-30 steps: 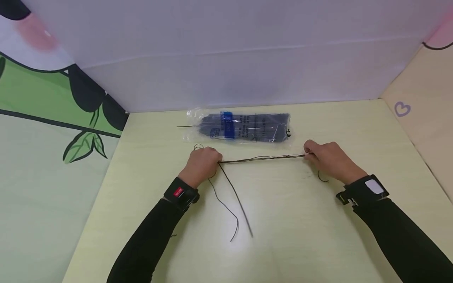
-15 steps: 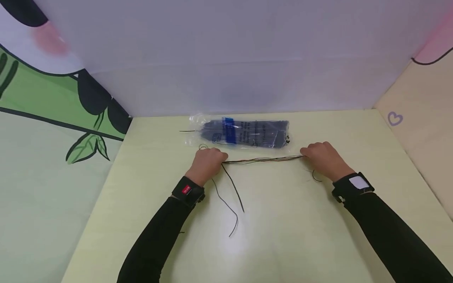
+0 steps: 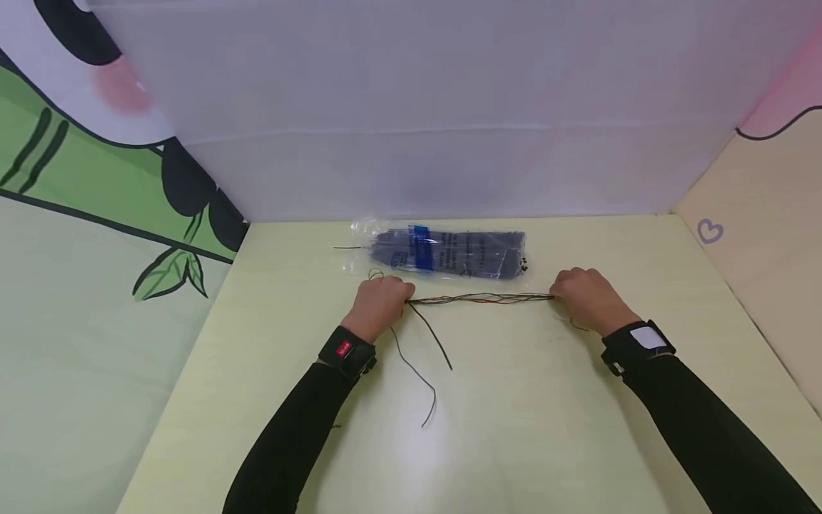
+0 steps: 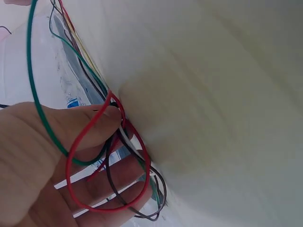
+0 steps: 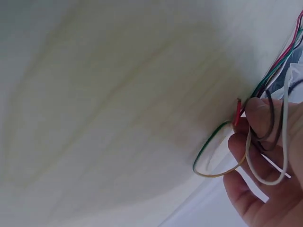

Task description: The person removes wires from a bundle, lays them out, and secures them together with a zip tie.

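Note:
A bundle of thin coloured wires [image 3: 481, 298] stretches between both hands above the table. My left hand [image 3: 380, 307] pinches its left end between thumb and fingers. A red wire loop [image 4: 71, 156] and a green wire [image 4: 35, 85] curl around that thumb in the left wrist view. From the left hand hangs a narrow black strip [image 3: 432, 334] that looks like a cable tie. My right hand [image 3: 592, 300] pinches the other end. White [image 5: 285, 137] and yellow-green [image 5: 201, 158] wire loops stick out by its fingers. The pinched parts are hidden by the fingertips.
Behind the wires lies a clear plastic bag [image 3: 472, 255] of black cable ties with a blue label. One dark tie end [image 3: 347, 248] pokes out at its left. A thin loose wire [image 3: 417, 375] curves below the left hand. Printed walls enclose the pale table [image 3: 514, 428].
The hands have drawn slightly closer, and the wires between them bow and spread apart more. The hanging black strip's free end has risen. The head view has tilted up a little.

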Demonstrator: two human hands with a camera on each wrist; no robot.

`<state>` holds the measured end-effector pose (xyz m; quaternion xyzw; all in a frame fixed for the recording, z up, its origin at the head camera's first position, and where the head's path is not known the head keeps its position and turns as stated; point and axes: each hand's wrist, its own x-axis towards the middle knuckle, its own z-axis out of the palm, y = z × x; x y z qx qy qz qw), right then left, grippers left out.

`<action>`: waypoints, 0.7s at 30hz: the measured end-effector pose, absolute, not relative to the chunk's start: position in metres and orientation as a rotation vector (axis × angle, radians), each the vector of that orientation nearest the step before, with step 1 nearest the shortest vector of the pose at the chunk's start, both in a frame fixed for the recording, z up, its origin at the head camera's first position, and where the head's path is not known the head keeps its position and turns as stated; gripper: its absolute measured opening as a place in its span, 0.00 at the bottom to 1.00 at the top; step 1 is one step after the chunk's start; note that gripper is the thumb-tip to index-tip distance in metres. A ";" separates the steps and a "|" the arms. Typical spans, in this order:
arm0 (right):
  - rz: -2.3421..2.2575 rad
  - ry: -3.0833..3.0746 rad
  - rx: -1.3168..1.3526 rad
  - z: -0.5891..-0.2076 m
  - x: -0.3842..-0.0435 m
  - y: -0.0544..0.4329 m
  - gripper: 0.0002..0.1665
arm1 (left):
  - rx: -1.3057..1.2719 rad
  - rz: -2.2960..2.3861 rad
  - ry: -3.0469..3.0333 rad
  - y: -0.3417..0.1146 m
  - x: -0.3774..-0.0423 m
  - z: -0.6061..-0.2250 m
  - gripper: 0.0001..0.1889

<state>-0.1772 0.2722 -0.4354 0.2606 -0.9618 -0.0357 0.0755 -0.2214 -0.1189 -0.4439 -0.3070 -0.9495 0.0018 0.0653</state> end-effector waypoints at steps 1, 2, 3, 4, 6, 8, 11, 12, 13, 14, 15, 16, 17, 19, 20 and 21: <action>-0.095 -2.883 0.780 -0.435 -0.177 0.272 0.16 | -0.929 0.008 -2.872 -0.119 -0.222 -0.444 0.10; -0.082 -2.880 0.778 -0.435 -0.177 0.272 0.15 | -0.931 0.011 -2.877 -0.119 -0.223 -0.443 0.10; -0.070 -2.876 0.773 -0.435 -0.178 0.273 0.14 | -0.934 0.012 -2.881 -0.119 -0.224 -0.443 0.10; -0.061 -2.874 0.771 -0.435 -0.178 0.273 0.14 | -0.933 0.013 -2.879 -0.119 -0.224 -0.443 0.10; -0.057 -2.875 0.759 -0.436 -0.180 0.273 0.12 | -0.931 0.019 -2.872 -0.119 -0.226 -0.442 0.10; -0.056 -2.885 0.741 -0.437 -0.182 0.272 0.11 | -0.930 0.021 -2.866 -0.119 -0.227 -0.442 0.10; -0.066 -2.904 0.723 -0.439 -0.185 0.271 0.09 | -0.926 0.023 -2.867 -0.120 -0.229 -0.443 0.10; -0.069 -2.909 0.719 -0.439 -0.186 0.271 0.10 | -0.927 0.020 -2.868 -0.120 -0.230 -0.443 0.10; -0.075 -2.910 0.720 -0.439 -0.186 0.271 0.10 | -0.927 0.015 -2.871 -0.120 -0.230 -0.443 0.10; -0.083 -2.913 0.720 -0.439 -0.187 0.271 0.10 | -0.931 0.006 -2.872 -0.120 -0.231 -0.444 0.10; -0.090 -2.918 0.716 -0.439 -0.188 0.271 0.10 | -0.932 -0.007 -2.873 -0.120 -0.231 -0.444 0.10; -0.099 -2.920 0.713 -0.438 -0.189 0.271 0.10 | -0.934 -0.021 -2.878 -0.120 -0.231 -0.444 0.10; -0.100 -2.921 0.708 -0.438 -0.189 0.271 0.11 | -0.937 -0.033 -2.884 -0.120 -0.232 -0.444 0.10; -0.102 -2.919 0.696 -0.439 -0.192 0.271 0.10 | -0.949 -0.060 -2.903 -0.120 -0.234 -0.444 0.11; -0.100 -2.919 0.687 -0.439 -0.193 0.271 0.09 | -0.955 -0.073 -2.914 -0.120 -0.236 -0.444 0.11; -0.092 -2.918 0.680 -0.439 -0.195 0.271 0.08 | -0.960 -0.083 -2.930 -0.120 -0.238 -0.444 0.11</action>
